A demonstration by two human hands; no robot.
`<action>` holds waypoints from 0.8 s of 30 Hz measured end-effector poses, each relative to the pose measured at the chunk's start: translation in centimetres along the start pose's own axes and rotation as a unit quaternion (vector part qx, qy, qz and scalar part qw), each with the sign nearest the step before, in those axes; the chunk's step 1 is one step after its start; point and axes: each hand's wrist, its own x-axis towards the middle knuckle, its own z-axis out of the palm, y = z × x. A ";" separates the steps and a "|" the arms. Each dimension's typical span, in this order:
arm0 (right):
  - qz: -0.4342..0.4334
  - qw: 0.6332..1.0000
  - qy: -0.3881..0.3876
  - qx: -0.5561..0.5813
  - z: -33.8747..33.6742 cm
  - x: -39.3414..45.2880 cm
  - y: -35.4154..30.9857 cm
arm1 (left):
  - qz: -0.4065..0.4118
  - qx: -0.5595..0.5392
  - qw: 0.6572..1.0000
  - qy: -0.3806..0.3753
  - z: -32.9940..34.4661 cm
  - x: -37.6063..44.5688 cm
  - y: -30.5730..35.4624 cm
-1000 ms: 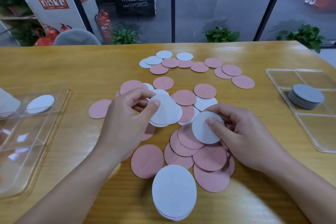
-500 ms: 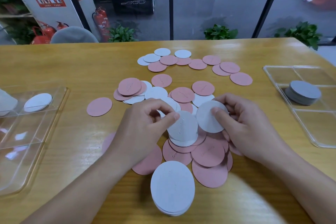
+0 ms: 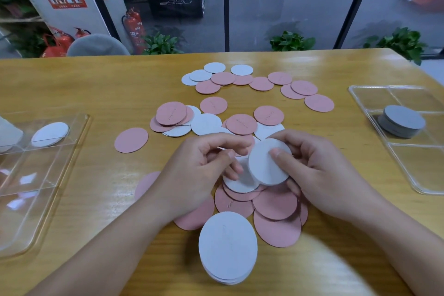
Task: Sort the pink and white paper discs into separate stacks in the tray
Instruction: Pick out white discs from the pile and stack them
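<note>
Pink and white paper discs lie scattered over the middle of the wooden table [image 3: 96, 94]. My right hand [image 3: 322, 175] pinches a white disc [image 3: 264, 163], thumb on its face. My left hand [image 3: 197, 173] holds a few white discs [image 3: 242, 181] right beside it, the two hands touching at the discs. A stack of white discs [image 3: 227, 247] stands near the table's front edge. Pink discs [image 3: 276, 206] overlap under and in front of my hands. The right clear tray [image 3: 408, 166] holds a grey-looking stack of discs [image 3: 401, 121]. The left clear tray [image 3: 48, 175] holds one white disc [image 3: 50, 134].
An arc of pink and white discs [image 3: 259, 83] lies at the far middle of the table. A lone pink disc [image 3: 131, 140] sits left of the pile. A white object [image 3: 8, 132] pokes in at the left tray's far corner. Windows and plants are behind the table.
My left hand carried its white discs rightward and toward me until it met my right hand. My right hand lifted its white disc slightly and tilted it.
</note>
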 end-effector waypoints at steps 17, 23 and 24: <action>0.043 0.998 0.035 -0.039 -0.4 0.3 0.9 | -0.021 0.211 0.977 -0.012 -0.6 -0.5 -0.1; 0.024 0.999 0.025 0.007 -0.3 0.0 0.0 | -0.007 0.062 0.998 0.016 -0.6 -0.2 -0.4; 0.017 1.000 0.019 0.001 -0.2 -0.1 -0.1 | -0.004 0.045 0.999 0.006 -0.4 -0.2 -0.4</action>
